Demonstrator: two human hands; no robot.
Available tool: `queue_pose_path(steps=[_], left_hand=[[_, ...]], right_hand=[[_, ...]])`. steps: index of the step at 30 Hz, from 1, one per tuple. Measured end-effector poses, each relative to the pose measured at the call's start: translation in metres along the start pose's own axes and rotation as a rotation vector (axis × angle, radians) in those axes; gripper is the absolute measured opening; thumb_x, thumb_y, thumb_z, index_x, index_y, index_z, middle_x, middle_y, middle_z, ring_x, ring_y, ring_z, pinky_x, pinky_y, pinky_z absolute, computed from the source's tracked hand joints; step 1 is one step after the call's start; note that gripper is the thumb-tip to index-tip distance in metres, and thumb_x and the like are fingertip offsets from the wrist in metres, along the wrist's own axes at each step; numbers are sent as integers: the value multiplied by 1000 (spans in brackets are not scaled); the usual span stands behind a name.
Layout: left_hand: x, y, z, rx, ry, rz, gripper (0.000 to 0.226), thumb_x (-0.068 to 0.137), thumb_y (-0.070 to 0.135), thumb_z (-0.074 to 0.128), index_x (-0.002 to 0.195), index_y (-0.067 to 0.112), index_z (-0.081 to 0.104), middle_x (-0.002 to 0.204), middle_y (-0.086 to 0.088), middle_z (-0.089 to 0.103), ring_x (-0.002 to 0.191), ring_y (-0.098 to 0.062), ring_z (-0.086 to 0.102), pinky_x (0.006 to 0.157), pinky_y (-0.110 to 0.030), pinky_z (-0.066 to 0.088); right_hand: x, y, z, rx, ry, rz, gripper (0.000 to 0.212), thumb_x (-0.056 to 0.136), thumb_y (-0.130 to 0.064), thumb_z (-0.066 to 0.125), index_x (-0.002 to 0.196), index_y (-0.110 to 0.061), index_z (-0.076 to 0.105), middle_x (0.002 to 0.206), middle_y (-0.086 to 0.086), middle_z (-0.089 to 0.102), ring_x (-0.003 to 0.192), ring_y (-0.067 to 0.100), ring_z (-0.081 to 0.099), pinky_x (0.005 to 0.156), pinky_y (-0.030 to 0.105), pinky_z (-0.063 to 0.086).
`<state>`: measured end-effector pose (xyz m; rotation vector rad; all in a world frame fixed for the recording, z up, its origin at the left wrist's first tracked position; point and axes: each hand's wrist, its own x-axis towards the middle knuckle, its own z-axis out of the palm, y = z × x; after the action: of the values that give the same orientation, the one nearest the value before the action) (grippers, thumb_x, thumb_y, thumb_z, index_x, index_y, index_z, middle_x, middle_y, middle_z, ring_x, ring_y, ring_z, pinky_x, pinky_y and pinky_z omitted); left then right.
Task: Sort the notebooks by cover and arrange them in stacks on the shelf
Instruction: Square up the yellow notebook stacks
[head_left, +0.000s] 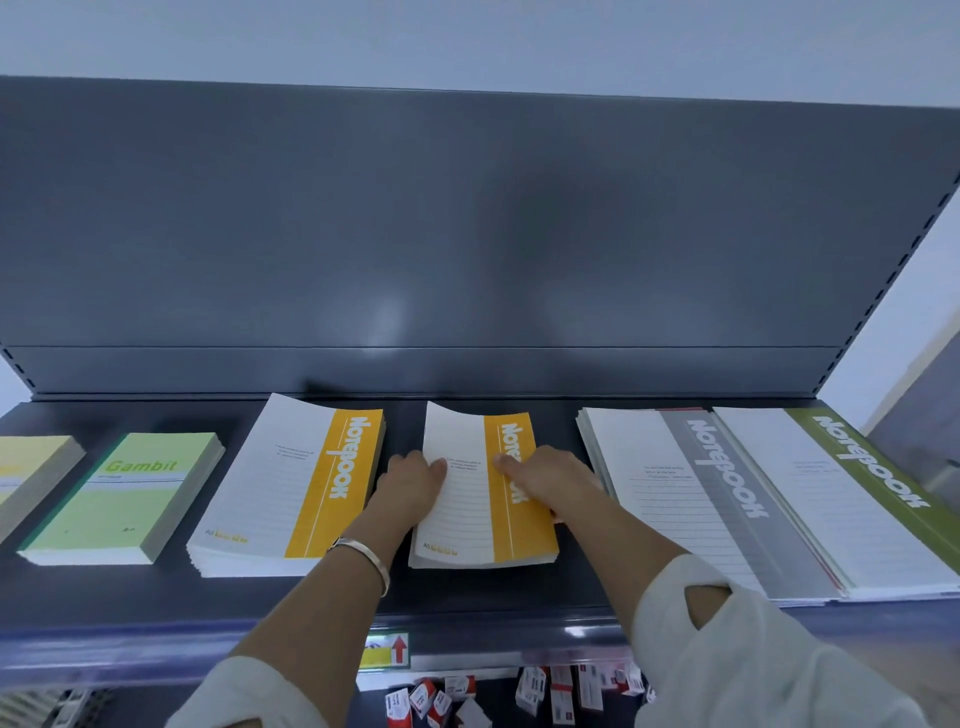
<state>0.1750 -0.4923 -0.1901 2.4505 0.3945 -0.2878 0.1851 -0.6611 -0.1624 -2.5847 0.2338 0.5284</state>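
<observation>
Yellow-banded, gripped from both sides on the dark shelf (467, 597).
Clamps the small notebook stack (467, 514) at mid-shelf with the left hand (410, 483) on its left edge and the right hand (550, 480) on its right edge, thumbs over the cover. Lies just right of the taller yellow stack (291, 483), left of the grey stack (691, 499) and green stack (852, 493), well apart from the Gambit stack (119, 499).

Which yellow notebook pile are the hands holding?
The thinner yellow pile in the middle. The left hand and right hand grip its sides, thumbs on its cover. The thicker yellow pile to its left is not held.
</observation>
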Motion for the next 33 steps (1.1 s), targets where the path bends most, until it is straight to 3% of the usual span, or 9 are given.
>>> queue_pose_path(steps=[2,4,7,11,17,21,28,33], left_hand=[[-2,2,-1,62,7,-3,48,100,40,29,129,4,42,132,-17,41,115,-32,48,95,-38,41],[-3,3,0,81,16,-6,48,100,40,28,131,5,40,135,-17,37,120,-33,44,97,-39,37],[-5,5,1,31,37,-9,51,100,39,33,140,8,29,141,-18,30,125,-35,40,101,-42,35],[-8,6,-1,-67,84,30,66,98,33,42,150,17,6,146,-18,26,129,-38,37,103,-45,36],[-18,18,-9,219,286,162,59,94,28,49,145,20,20,140,-12,33,129,-31,35,100,-39,39],[-28,51,-4,365,425,307,52,93,29,48,142,23,32,141,-6,38,128,-27,37,100,-36,38],[-43,136,59,369,256,407,47,93,31,47,139,24,38,138,-6,41,128,-29,36,102,-37,36],[-49,171,116,232,10,180,59,91,33,49,144,20,27,142,-14,34,132,-35,31,107,-41,31]], right_hand=[[-4,-2,-3,-197,78,-13,62,86,-73,34,116,-21,53,100,-1,61,94,22,66,82,34,52],[-7,-5,-3,-280,165,-33,68,87,-71,37,131,-20,42,117,2,58,108,24,61,86,37,49],[-9,-7,3,-249,252,-25,76,85,-70,41,142,-23,24,136,6,45,122,30,51,90,42,47],[-11,-6,10,-247,320,-27,73,86,-69,42,142,-26,22,143,7,37,130,35,42,97,47,42],[-14,-3,7,-323,411,-200,65,91,-61,41,143,-27,23,146,7,35,136,33,36,105,49,36],[-12,25,-17,-402,478,-304,57,95,-54,39,142,-24,28,144,7,38,134,31,38,103,46,37],[-3,114,-76,-529,489,-350,52,97,-49,37,141,-22,33,146,7,36,135,30,34,106,45,30],[0,186,-109,-565,393,-366,49,96,-46,40,138,-22,38,149,9,36,136,31,35,111,47,30]])
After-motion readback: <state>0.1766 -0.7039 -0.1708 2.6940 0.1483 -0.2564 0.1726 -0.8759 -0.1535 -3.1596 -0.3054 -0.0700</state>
